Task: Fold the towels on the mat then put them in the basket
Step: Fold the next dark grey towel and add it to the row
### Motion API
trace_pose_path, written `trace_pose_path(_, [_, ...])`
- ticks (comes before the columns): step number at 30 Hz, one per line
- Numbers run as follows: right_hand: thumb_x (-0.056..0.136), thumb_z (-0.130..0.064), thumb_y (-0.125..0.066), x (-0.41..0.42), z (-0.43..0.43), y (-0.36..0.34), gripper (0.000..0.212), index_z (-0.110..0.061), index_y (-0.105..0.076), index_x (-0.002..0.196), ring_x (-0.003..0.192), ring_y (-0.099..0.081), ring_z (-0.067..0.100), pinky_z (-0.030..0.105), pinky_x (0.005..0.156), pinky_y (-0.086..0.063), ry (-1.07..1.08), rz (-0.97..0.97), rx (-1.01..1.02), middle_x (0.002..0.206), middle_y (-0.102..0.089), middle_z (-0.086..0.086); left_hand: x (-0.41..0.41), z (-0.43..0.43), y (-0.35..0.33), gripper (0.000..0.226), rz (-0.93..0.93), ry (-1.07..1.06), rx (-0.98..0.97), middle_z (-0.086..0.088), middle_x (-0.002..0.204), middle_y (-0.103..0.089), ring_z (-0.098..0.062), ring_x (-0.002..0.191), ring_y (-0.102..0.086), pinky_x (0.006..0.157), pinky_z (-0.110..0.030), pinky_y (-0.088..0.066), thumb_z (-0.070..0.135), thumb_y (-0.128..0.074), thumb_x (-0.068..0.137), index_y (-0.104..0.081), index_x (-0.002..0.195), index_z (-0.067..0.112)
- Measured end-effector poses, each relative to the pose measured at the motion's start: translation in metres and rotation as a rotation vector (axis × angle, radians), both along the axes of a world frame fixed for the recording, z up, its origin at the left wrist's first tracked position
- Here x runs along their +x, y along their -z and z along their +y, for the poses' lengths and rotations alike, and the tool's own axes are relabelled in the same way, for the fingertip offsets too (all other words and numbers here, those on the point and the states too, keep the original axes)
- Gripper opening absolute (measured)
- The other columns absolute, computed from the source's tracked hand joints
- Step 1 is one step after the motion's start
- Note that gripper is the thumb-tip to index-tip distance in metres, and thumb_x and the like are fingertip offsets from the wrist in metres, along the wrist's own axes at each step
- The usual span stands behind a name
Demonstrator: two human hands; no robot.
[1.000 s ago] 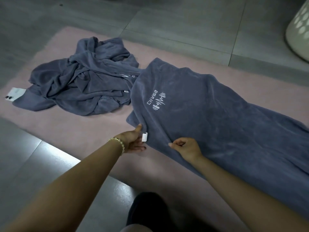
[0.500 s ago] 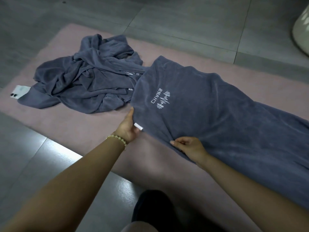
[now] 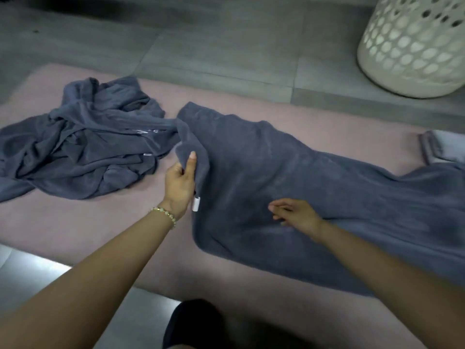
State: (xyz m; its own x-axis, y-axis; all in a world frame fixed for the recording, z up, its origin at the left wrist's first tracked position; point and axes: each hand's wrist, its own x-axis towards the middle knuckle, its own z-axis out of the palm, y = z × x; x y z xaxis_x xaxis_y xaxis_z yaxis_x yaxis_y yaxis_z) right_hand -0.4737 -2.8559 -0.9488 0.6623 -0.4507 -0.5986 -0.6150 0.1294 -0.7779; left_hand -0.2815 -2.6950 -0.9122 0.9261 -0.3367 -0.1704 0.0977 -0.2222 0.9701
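Left hand (image 3: 180,182) pinches the turned-over left edge of the spread towel (image 3: 302,172) between thumb and fingers at frame centre, a small white tag (image 3: 196,204) just below the grip, while the right hand (image 3: 295,215) is released over the cloth, fingers loosely spread. That towel is slate blue and plush, lying mostly flat across the pink mat (image 3: 100,222) from centre to the right edge; a crumpled heap (image 3: 88,147) of the same cloth sits at the left, and the white perforated basket (image 3: 412,46) stands at upper right.
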Motion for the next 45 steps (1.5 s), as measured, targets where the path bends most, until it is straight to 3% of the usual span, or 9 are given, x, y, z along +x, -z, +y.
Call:
trace_pose_path(3, [0.091,-0.014,-0.059,-0.052,-0.057,-0.019,0.014,-0.008,-0.063,0.104,0.072,-0.060,0.009,0.011,0.059,-0.049,0.132,0.006,-0.074,0.094,-0.063,0.005,-0.044,-0.059,-0.012,0.035,0.008,0.171,-0.064,0.008,0.057,-0.056,0.001,0.055,-0.050,0.055,-0.013,-0.042,0.028,-0.049,0.098,-0.058,0.069,0.010])
trace_pose_path(7, [0.088,-0.015,-0.063,-0.129,-0.110,-0.033,0.003,-0.015,-0.065,0.091,0.065,-0.064,0.001,0.011,0.062,-0.051,0.314,-0.025,-0.158,0.089,-0.066,0.003,-0.121,-0.136,-0.015,0.048,0.070,0.382,-0.115,-0.009,0.068,-0.052,-0.013,0.068,-0.049,0.063,-0.025,-0.044,0.033,-0.049,0.097,-0.059,0.076,-0.009])
trace_pose_path(17, [0.082,-0.005,-0.070,-0.323,-0.173,-0.034,0.013,-0.007,-0.059,0.088,0.054,-0.056,-0.009,0.004,0.059,-0.045,0.868,-0.034,-0.554,0.064,-0.059,-0.006,-0.311,-0.255,-0.032,0.035,0.241,0.737,-0.176,0.013,0.056,-0.059,0.007,0.054,-0.054,0.060,-0.007,-0.043,0.027,-0.045,0.099,-0.062,0.071,0.013])
trace_pose_path(22, [0.077,-0.015,-0.076,-0.401,-0.169,-0.001,0.027,-0.011,-0.051,0.086,0.072,-0.050,0.015,0.015,0.060,-0.043,1.109,0.169,-0.441,0.078,-0.052,0.003,-0.361,-0.265,-0.005,0.032,0.307,0.785,-0.120,0.006,0.073,-0.064,0.005,0.065,-0.059,0.067,-0.010,-0.047,0.030,-0.046,0.098,-0.067,0.090,0.007])
trace_pose_path(27, [0.077,-0.037,-0.075,-0.445,-0.154,0.036,0.038,0.000,-0.066,0.084,0.074,-0.053,0.022,0.028,0.068,-0.040,0.940,0.488,-0.219,0.080,-0.063,0.009,-0.380,-0.264,0.018,0.032,0.332,0.758,-0.046,-0.006,0.081,-0.064,-0.008,0.075,-0.059,0.068,-0.019,-0.051,0.030,-0.047,0.098,-0.065,0.088,0.006])
trace_pose_path(31, [0.085,-0.017,-0.069,-0.442,-0.144,0.026,0.026,-0.010,-0.054,0.065,0.069,-0.053,0.023,0.020,0.060,-0.044,0.946,0.386,-0.199,0.069,-0.057,0.006,-0.379,-0.261,0.025,0.028,0.286,0.757,-0.021,-0.007,0.080,-0.050,-0.016,0.077,-0.045,0.067,-0.030,-0.041,0.040,-0.048,0.096,-0.055,0.089,0.013])
trace_pose_path(35, [0.091,-0.006,-0.058,-0.429,-0.143,-0.002,0.031,-0.014,-0.036,0.071,0.042,-0.056,0.013,0.020,0.042,-0.049,0.993,0.113,-0.146,0.061,-0.046,0.011,-0.370,-0.260,0.015,0.035,0.199,0.704,-0.038,-0.005,0.067,-0.046,-0.010,0.062,-0.043,0.057,-0.016,-0.039,0.031,-0.047,0.098,-0.050,0.072,0.008])
trace_pose_path(41, [0.076,-0.017,-0.074,-0.378,-0.153,-0.067,0.017,-0.013,-0.064,0.089,0.061,-0.052,0.020,0.025,0.064,-0.049,0.504,-0.054,-0.365,0.070,-0.055,0.028,-0.323,-0.255,-0.003,0.042,0.161,0.637,-0.039,0.000,0.057,-0.048,-0.004,0.053,-0.047,0.054,-0.017,-0.043,0.037,-0.047,0.097,-0.045,0.062,0.013])
trace_pose_path(45, [0.072,-0.010,-0.080,-0.316,-0.159,-0.101,0.032,-0.018,-0.065,0.099,0.079,-0.068,0.014,0.024,0.077,-0.055,0.095,-0.044,-0.366,0.087,-0.070,0.010,-0.273,-0.251,-0.018,0.036,0.141,0.554,-0.073,-0.006,0.079,-0.050,-0.017,0.072,-0.046,0.062,-0.028,-0.042,0.049,-0.046,0.093,-0.054,0.086,0.014])
